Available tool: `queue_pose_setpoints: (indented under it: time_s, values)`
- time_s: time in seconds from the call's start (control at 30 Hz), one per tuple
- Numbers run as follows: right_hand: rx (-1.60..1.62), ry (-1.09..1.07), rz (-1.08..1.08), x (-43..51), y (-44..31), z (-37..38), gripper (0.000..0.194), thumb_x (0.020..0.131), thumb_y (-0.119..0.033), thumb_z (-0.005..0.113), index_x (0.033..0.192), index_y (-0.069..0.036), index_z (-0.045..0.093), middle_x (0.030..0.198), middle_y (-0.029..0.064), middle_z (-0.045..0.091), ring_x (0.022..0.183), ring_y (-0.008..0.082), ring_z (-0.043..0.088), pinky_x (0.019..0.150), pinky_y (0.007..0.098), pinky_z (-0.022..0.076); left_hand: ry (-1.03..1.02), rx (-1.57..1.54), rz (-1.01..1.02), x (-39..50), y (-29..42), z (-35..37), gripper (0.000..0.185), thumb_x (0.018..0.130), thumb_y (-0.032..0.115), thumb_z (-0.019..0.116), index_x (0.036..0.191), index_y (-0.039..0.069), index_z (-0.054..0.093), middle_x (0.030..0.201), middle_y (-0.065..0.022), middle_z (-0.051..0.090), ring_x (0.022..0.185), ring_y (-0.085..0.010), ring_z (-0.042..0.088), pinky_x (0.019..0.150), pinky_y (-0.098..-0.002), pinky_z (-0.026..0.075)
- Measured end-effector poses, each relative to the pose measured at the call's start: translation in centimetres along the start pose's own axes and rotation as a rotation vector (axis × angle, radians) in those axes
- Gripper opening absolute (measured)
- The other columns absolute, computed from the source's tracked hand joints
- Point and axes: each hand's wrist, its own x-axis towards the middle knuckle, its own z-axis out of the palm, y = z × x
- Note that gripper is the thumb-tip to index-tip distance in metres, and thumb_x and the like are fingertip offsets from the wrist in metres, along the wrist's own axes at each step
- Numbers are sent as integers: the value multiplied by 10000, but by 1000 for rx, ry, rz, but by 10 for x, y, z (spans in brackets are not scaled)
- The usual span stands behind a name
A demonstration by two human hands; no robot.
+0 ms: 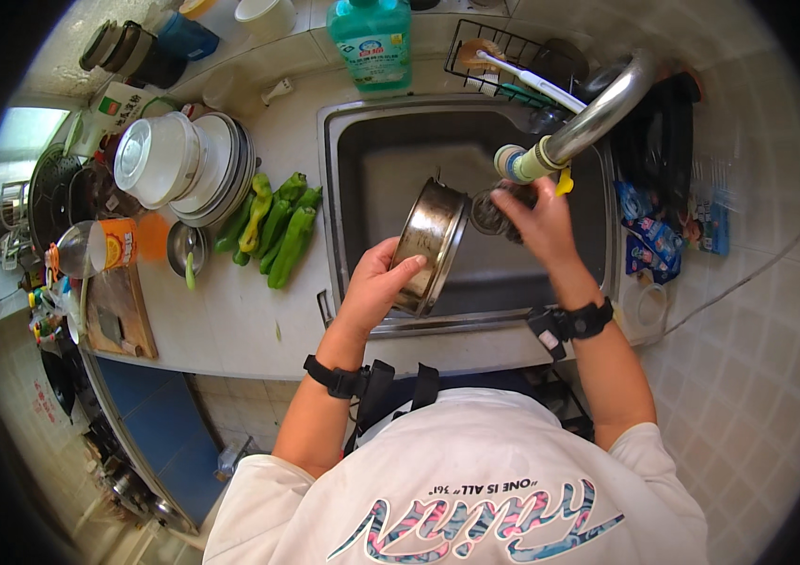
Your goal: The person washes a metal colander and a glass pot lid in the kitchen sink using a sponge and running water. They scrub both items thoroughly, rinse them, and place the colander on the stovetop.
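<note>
My left hand [382, 286] grips a round, stained metal pot [431, 240] by its side, tilting it over the stainless-steel sink [470, 282]. The pot's outer wall shows brownish marks, and its inside is turned away from me. Close to its right rim, my right hand [537, 215] holds a dark steel-wool scourer [495, 212], partly covered by the fingers. Whether the scourer touches the rim I cannot tell. Just above that hand hangs the spray head [513, 162] of the curved metal faucet [604, 106]. No running water is plain to see.
Green peppers [280, 226] lie on the counter left of the sink, beside stacked bowls and plates [209, 169]. A green detergent bottle [371, 49] stands behind the sink. A wire basket [506, 60] holds brushes at the back right. Blue packets [654, 240] lie at the right edge.
</note>
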Motion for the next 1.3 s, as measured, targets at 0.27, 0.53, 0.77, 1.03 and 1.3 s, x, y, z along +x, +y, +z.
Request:
queue_pose_setpoints:
  time_s: [0.27, 0.53, 0.77, 1.03, 1.3]
  values:
    - [-287, 0, -145, -32, -11, 40, 386, 754, -134, 839, 1077, -52, 644, 1145, 122, 616, 1094, 306, 608, 932, 397, 501, 100, 195, 61, -9, -43, -7, 205, 913, 148, 767, 1036, -11, 731, 837, 13, 706, 744, -46, 606, 676, -233, 505]
    - [-40, -312, -64, -52, 1, 22, 534, 837, -14, 652, 1366, -11, 582, 1358, 150, 579, 1298, 286, 544, 1135, 357, 390, 112, 273, 68, 1, -65, -24, 180, 903, 128, 765, 1004, -18, 734, 831, 8, 713, 738, -44, 597, 666, -239, 501]
    - [-48, -186, -13, -59, -5, 31, 427, 773, 63, 672, 1190, -23, 638, 1289, 124, 611, 1164, 261, 620, 1017, 340, 484, 99, 167, 65, 5, -78, -20, 170, 907, 127, 762, 1002, -12, 740, 839, 8, 712, 744, -47, 589, 682, -236, 497]
    - [-598, -322, -382, -55, -22, 47, 411, 750, 10, 724, 1149, -7, 625, 1372, 190, 524, 1169, 372, 599, 1031, 425, 487, 96, 176, 83, 9, -90, -27, 192, 947, 171, 736, 994, -16, 741, 813, 22, 696, 751, -42, 571, 680, -241, 494]
    - [-69, -321, -14, -53, -11, 51, 612, 805, -10, 737, 1385, -26, 544, 1280, 151, 599, 1055, 266, 657, 917, 368, 542, 106, 208, 74, 21, -97, -37, 242, 974, 224, 710, 980, -16, 744, 788, 31, 679, 736, -36, 549, 660, -242, 475]
